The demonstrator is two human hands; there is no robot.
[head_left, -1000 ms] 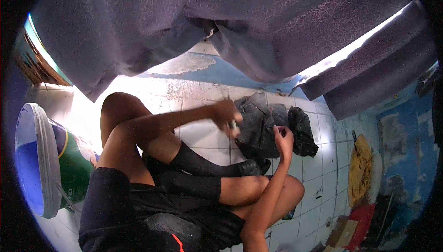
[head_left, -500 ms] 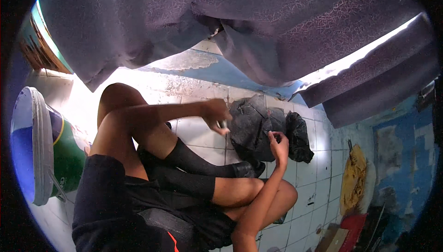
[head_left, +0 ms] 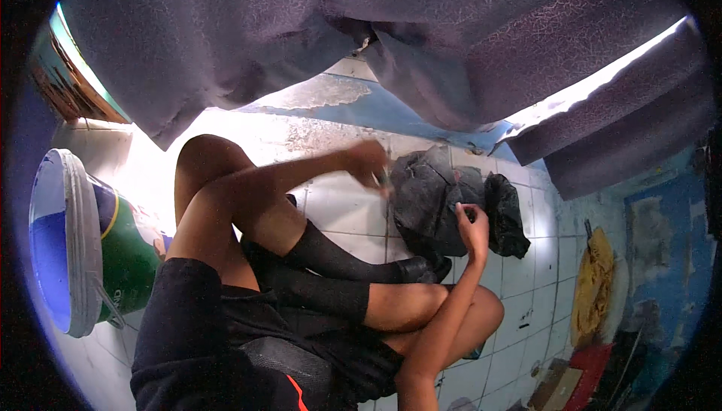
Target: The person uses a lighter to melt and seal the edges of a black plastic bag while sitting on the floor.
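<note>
Crumpled black material (head_left: 425,193), like cloth or a bag, lies on the tiles in front of my crossed legs. Beside its left edge is my left hand (head_left: 367,163), fingers curled together; its fingertips are blurred, and whatever is between them is too small to name. Over the material's right side my right hand (head_left: 474,229) has thumb and fingers pinched together, with what they hold too small to tell. A shiny black plastic bag (head_left: 508,215) sits just right of that hand. My left forearm passes over my raised knee.
A large green and white bucket (head_left: 124,253) stands at the left. Dark curtains (head_left: 263,27) hang across the top. Yellow cloth (head_left: 593,287) lies at the right by a peeling blue wall (head_left: 662,245), with red and brown boxes (head_left: 590,373) below.
My left hand has risen slightly relative to the black material. The whole scene has shifted a little to the right in view. My right hand keeps its pinch over the material.
</note>
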